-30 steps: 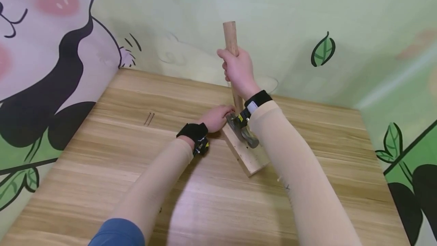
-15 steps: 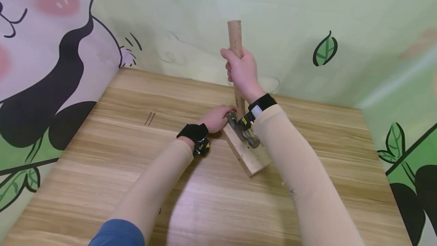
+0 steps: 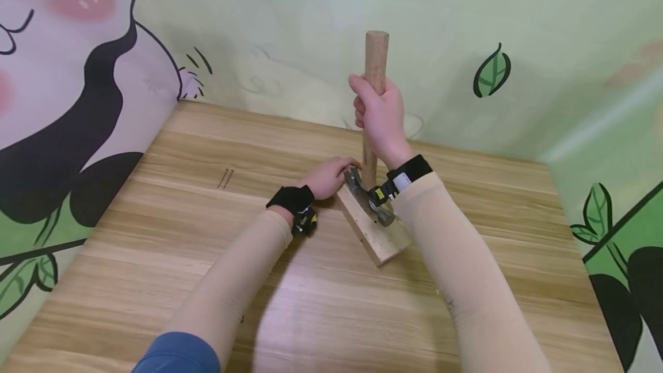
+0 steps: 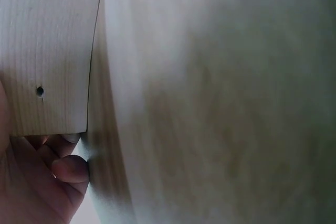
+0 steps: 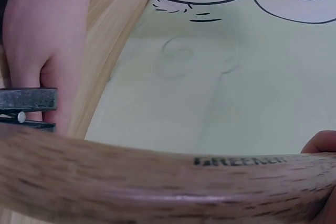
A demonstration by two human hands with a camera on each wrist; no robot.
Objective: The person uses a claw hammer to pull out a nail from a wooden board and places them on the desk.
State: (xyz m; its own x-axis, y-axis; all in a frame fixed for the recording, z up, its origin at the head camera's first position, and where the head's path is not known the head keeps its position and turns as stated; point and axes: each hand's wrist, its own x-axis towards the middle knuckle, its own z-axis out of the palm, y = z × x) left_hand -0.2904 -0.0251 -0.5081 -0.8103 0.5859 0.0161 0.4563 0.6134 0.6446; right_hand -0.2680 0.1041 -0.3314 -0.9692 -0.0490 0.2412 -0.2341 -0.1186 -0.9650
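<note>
My right hand (image 3: 384, 117) grips the wooden handle of a claw hammer (image 3: 376, 56), which stands nearly upright with its steel head down on a wooden block (image 3: 374, 240). In the right wrist view, a nail head (image 5: 21, 117) shows between the two prongs of the claw (image 5: 31, 99). My left hand (image 3: 325, 180) holds the far end of the block, right beside the claw. Fingers (image 4: 71, 169) curl under that end in the left wrist view, below a dark hole in the block's side. A few small dark holes mark the block's top.
Two loose nails (image 3: 225, 178) lie side by side on the wooden table (image 3: 207, 235), left of my left hand. A painted wall (image 3: 290, 27) rises right behind the table's back edge, with further painted walls at both sides.
The hammer handle and my right hand have swung to the right, with the head still on the block. My left hand and the block have stayed in place.
</note>
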